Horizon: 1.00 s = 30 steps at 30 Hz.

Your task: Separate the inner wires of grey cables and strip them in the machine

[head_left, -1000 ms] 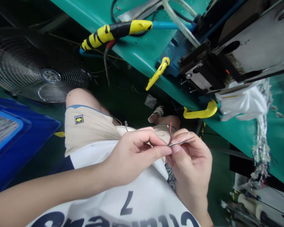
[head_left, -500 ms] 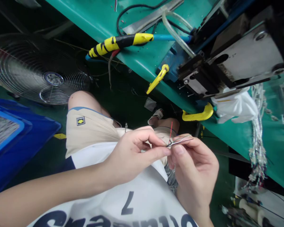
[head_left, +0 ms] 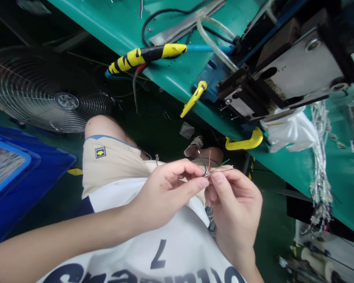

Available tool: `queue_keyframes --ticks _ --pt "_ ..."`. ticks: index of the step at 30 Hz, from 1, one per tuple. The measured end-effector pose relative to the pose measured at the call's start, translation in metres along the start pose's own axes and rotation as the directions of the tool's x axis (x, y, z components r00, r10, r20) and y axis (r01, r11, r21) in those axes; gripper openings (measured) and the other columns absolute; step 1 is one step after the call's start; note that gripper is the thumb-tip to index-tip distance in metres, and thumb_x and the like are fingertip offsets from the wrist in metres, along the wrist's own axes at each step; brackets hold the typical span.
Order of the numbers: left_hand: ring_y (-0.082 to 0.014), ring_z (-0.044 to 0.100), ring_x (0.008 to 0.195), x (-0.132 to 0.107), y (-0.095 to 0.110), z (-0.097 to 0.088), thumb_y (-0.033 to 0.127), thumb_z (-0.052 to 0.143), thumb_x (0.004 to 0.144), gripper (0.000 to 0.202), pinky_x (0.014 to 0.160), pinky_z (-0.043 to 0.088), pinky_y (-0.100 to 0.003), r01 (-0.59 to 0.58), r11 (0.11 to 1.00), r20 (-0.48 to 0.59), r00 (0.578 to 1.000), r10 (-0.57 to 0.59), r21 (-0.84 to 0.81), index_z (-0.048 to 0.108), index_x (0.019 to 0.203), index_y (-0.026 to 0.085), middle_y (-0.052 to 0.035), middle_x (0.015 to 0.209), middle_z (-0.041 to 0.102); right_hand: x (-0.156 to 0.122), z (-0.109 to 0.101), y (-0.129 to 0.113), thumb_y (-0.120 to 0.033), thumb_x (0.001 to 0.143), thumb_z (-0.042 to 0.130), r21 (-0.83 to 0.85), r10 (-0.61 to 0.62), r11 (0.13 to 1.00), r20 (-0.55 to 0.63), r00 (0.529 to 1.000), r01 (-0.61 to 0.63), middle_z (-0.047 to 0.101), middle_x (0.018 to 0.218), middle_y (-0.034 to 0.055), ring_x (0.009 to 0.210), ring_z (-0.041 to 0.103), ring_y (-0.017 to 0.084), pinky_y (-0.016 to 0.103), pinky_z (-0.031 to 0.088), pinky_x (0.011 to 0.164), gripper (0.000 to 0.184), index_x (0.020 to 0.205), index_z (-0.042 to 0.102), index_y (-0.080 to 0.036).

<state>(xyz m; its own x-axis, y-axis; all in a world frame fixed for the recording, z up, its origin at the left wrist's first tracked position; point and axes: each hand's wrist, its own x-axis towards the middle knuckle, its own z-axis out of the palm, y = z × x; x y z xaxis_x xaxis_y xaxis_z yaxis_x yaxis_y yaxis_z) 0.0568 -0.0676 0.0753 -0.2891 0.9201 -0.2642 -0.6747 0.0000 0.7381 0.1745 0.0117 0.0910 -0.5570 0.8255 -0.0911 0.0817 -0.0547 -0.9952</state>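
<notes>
Above my lap, my left hand (head_left: 177, 188) pinches the end of a thin multi-wire cable (head_left: 207, 174) between thumb and forefinger. Fine coloured wires fan out from there: a red wire (head_left: 209, 160) points up, a black wire (head_left: 202, 159) leans left, and a green wire (head_left: 224, 162) slants up to the right. My right hand (head_left: 234, 200) is closed close beside it, thumb and forefinger pressed on the pale and dark wires at the right. The rest of the cable is mostly hidden by my fingers.
A green-topped bench (head_left: 171, 80) runs diagonally on the right, bearing a metal machine (head_left: 301, 70), yellow handles (head_left: 244, 140) and a bundle of cables (head_left: 320, 157) hanging over its edge. To the left stand a floor fan (head_left: 66, 100) and a blue bin (head_left: 44, 157) of wires.
The wires have been spread: black and green ones now stand apart from the red. My right hand has shifted slightly left, closer to my left hand.
</notes>
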Motion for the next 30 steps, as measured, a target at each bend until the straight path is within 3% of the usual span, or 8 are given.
queue_keyframes --ticks 4,7,10,13,16,22,30 --pt "-0.0093 0.055 0.059 -0.002 -0.002 -0.004 0.028 0.064 0.088 0.011 0.051 0.046 -0.020 0.082 0.997 -0.007 0.997 -0.082 0.002 0.061 0.085 0.018 0.0026 0.068 0.058 0.003 0.001 0.002 -0.021 0.088 0.066 0.097 0.048 0.994 0.006 0.999 -0.048 0.063 0.076 -0.0008 0.046 0.048 0.008 0.021 0.038 0.039 0.003 0.087 0.068 -0.022" --pt "-0.0075 0.053 0.057 -0.001 -0.004 -0.007 0.029 0.064 0.088 0.013 0.049 0.044 -0.019 0.087 0.996 0.013 0.996 -0.087 -0.032 0.059 0.084 0.018 0.0024 0.073 0.059 0.005 0.000 0.002 -0.023 0.086 0.067 0.200 0.147 0.968 0.048 0.988 -0.153 0.059 0.070 -0.0020 0.047 0.046 0.008 0.020 0.036 0.038 0.012 0.098 0.070 -0.023" --pt "-0.0063 0.052 0.056 -0.001 -0.006 -0.010 0.029 0.064 0.089 0.013 0.047 0.041 -0.017 0.099 0.992 0.059 0.994 -0.095 -0.073 0.059 0.083 0.018 0.0027 0.073 0.059 0.008 0.000 0.001 -0.021 0.083 0.070 0.246 0.206 0.942 0.107 0.973 -0.227 0.061 0.077 0.0004 0.053 0.050 0.009 0.019 0.037 0.040 0.009 0.092 0.073 -0.022" --pt "-0.0056 0.051 0.055 -0.001 -0.006 -0.011 0.027 0.064 0.089 0.013 0.047 0.039 -0.016 0.131 0.983 0.085 0.989 -0.121 -0.126 0.059 0.082 0.017 0.0031 0.071 0.060 0.008 0.001 0.001 -0.019 0.082 0.071 0.262 0.198 0.940 0.109 0.974 -0.220 0.060 0.076 -0.0001 0.056 0.053 0.010 0.019 0.036 0.040 0.005 0.077 0.070 -0.021" --pt "-0.0046 0.049 0.052 0.000 -0.005 -0.011 0.027 0.066 0.087 0.011 0.046 0.036 -0.016 0.144 0.978 0.055 0.989 -0.138 -0.151 0.060 0.087 0.018 0.0035 0.071 0.060 0.006 0.003 0.002 -0.020 0.083 0.071 0.238 0.183 0.952 0.063 0.981 -0.193 0.059 0.076 -0.0001 0.054 0.050 0.010 0.020 0.034 0.040 0.007 0.076 0.068 -0.021" --pt "-0.0068 0.051 0.059 0.000 -0.004 -0.009 0.027 0.066 0.087 0.012 0.054 0.042 -0.018 0.137 0.987 -0.009 0.990 -0.138 -0.079 0.060 0.083 0.017 0.0041 0.067 0.056 0.001 0.003 0.007 -0.012 0.085 0.069 0.073 -0.018 0.997 0.013 1.000 0.018 0.064 0.081 0.0025 0.056 0.052 0.010 0.022 0.041 0.042 0.010 0.083 0.074 -0.020" --pt "-0.0051 0.047 0.053 0.000 0.000 -0.006 0.018 0.061 0.088 0.012 0.049 0.037 -0.015 0.117 0.989 0.033 0.993 -0.114 -0.087 0.056 0.077 0.016 0.0053 0.061 0.057 0.008 -0.003 0.006 -0.012 0.081 0.074 0.176 0.146 0.968 0.172 0.974 -0.177 0.065 0.081 0.0019 0.052 0.052 0.007 0.018 0.039 0.040 0.014 0.088 0.078 -0.022"
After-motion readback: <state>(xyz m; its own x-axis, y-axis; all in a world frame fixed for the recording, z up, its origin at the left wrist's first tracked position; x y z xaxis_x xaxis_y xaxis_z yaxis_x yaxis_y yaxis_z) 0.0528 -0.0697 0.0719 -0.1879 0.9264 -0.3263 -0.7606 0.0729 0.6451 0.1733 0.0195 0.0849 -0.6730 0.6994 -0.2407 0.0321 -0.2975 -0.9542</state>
